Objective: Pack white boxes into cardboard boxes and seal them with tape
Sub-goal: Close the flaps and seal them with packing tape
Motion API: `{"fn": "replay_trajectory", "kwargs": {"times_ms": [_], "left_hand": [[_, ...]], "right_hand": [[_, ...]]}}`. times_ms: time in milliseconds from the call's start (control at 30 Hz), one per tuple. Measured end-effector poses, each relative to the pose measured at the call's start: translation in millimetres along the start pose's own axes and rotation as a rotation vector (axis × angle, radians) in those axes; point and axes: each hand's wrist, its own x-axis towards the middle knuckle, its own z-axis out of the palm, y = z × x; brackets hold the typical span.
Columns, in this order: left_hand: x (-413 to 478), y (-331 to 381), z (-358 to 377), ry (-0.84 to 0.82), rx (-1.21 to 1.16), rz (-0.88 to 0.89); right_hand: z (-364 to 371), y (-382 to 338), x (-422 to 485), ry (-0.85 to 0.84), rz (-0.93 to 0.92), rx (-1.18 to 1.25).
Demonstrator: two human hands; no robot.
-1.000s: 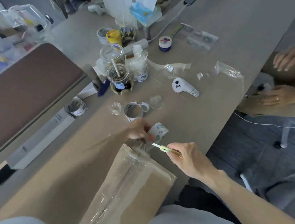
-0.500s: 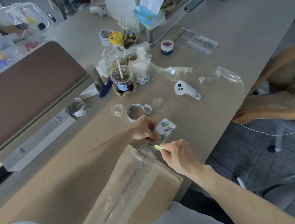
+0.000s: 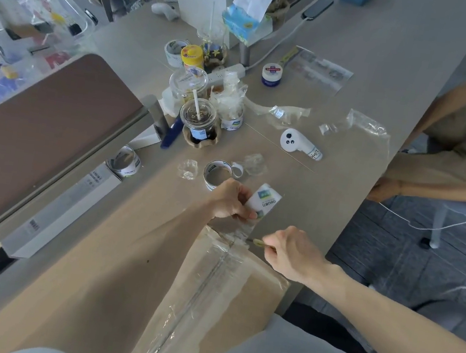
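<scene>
A long cardboard box [image 3: 252, 286] lies in front of me, its top seam covered by a strip of clear tape [image 3: 212, 272] running lengthwise. Beyond the box's far end my left hand [image 3: 230, 198] grips a tape roll [image 3: 264, 200] with a white and blue label, and the tape stretches from it down to the box. My right hand [image 3: 290, 250] pinches a small yellow-green cutter [image 3: 258, 242] whose tip meets the tape at the box's far edge. A long white box [image 3: 62, 209] lies on the table to the left.
Spare tape rolls [image 3: 217, 174] [image 3: 126, 161], drink cups [image 3: 199, 119], a white handheld device [image 3: 299, 143] and crumpled plastic wrap [image 3: 358, 125] crowd the table's middle. A brown panel [image 3: 32, 124] borders the left side. A seated person [image 3: 453, 156] is close on the right, another at the far end.
My right hand has brought the cutter leftward and down until its tip reaches the stretched tape at the box's end. My left hand keeps the roll lifted.
</scene>
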Motion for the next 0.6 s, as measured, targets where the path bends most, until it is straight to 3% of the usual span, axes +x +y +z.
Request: {"fn": "replay_trajectory", "kwargs": {"times_ms": [200,500,600], "left_hand": [[3,1,1,0.058,-0.087,0.001],[8,-10,0,0.161,-0.090,0.075],[9,-10,1,0.152,-0.112,0.082]], "right_hand": [[29,44,0,-0.042,0.101,0.078],[62,58,30,-0.232,0.166,0.185],[53,76,29,-0.133,0.214,0.326]]}}
